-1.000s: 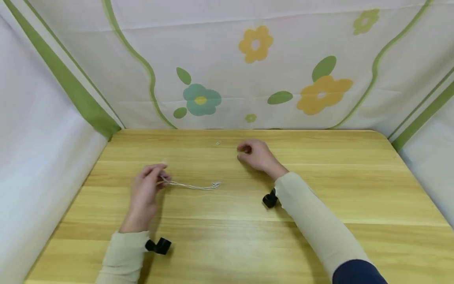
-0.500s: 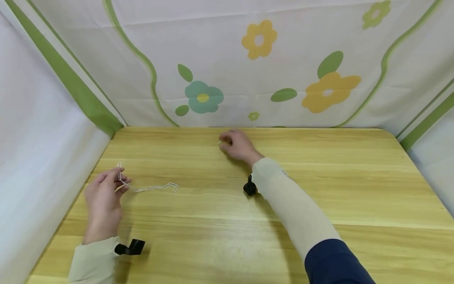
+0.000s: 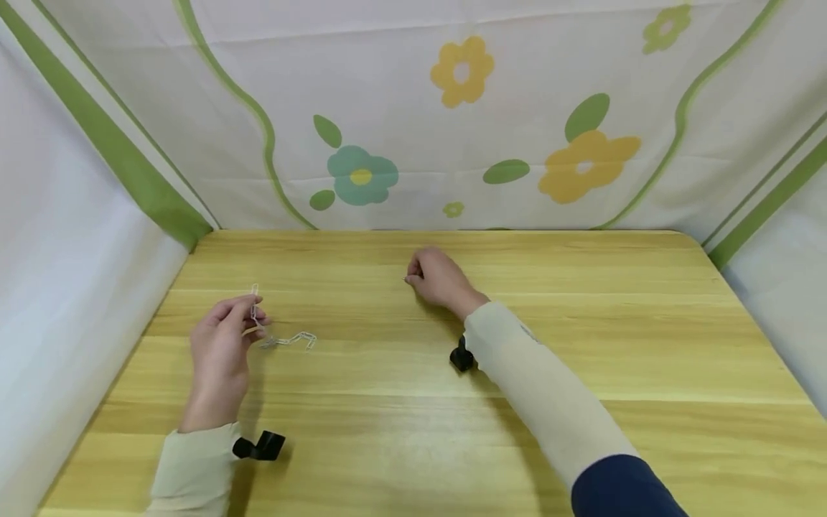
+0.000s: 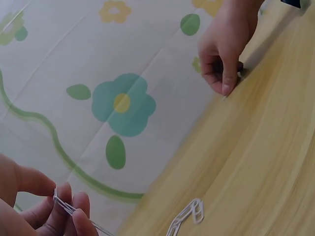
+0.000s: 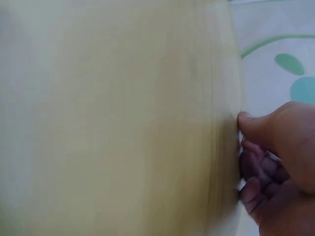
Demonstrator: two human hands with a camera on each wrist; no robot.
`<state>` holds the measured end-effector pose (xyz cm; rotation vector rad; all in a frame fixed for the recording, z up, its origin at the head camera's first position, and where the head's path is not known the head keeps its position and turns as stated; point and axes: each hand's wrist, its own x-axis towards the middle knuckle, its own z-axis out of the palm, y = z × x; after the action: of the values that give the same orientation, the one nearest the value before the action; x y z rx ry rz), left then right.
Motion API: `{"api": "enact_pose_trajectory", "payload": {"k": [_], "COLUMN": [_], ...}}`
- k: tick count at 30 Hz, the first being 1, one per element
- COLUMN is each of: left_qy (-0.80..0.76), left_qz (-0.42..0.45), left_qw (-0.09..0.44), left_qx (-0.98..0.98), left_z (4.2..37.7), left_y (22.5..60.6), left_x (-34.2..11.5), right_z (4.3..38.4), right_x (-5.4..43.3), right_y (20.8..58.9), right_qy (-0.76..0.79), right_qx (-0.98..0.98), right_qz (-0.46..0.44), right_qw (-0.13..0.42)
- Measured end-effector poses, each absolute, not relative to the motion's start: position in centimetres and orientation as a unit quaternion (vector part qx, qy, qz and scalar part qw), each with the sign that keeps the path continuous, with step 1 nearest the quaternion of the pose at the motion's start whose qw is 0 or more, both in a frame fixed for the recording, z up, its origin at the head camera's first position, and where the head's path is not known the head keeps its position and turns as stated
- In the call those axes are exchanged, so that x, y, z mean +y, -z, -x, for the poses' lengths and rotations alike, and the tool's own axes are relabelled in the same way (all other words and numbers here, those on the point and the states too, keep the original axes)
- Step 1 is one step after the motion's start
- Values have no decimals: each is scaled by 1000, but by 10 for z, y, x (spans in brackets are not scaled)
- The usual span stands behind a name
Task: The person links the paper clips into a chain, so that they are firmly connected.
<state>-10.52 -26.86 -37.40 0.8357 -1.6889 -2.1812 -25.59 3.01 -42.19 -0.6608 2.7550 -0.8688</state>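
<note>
My left hand (image 3: 220, 352) pinches one end of a chain of linked white paper clips (image 3: 302, 337) at the table's left. One link pokes up above the fingertips, and the rest trails down to the right. The left wrist view shows the chain's bent far end (image 4: 197, 211) over the wood. Near the table's back edge, my right hand (image 3: 441, 281) pinches a small paper clip (image 4: 225, 98) between thumb and forefinger. Only its tip peeks out; the fingers hide the rest. The right wrist view is blurred and barely shows the clip.
The pale wooden table (image 3: 400, 431) ends at the back against a white curtain (image 3: 400, 86) printed with flowers. More white cloth (image 3: 77, 215) borders the left side. Black wrist cameras (image 3: 267, 445) jut from both sleeves.
My right hand has moved left to the loose paper clip, picked it up and drawn back slightly. My left hand has shifted left, then partly back, with the chain.
</note>
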Motion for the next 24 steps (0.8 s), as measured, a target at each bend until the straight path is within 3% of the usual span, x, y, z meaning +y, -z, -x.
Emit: {"api": "enact_pose_trajectory", "payload": {"k": [7,14,24], "left_qy": [734,697,687], "left_qz": [-250,-176,-82], "left_qw": [83,4,-81], "left_qx": [-626,-695,-717], "left_z": [113,117,124], "left_y": [374,371,378], "left_x": [-241,-203,-133], "right_z": [222,195,169], "right_x": [71,116,136], "right_y": [418,416,412], "right_qy": [310,558,679], "right_qx": [918,786,703], "right_qz": [206,117,97], "right_qw": [134,238,188]}}
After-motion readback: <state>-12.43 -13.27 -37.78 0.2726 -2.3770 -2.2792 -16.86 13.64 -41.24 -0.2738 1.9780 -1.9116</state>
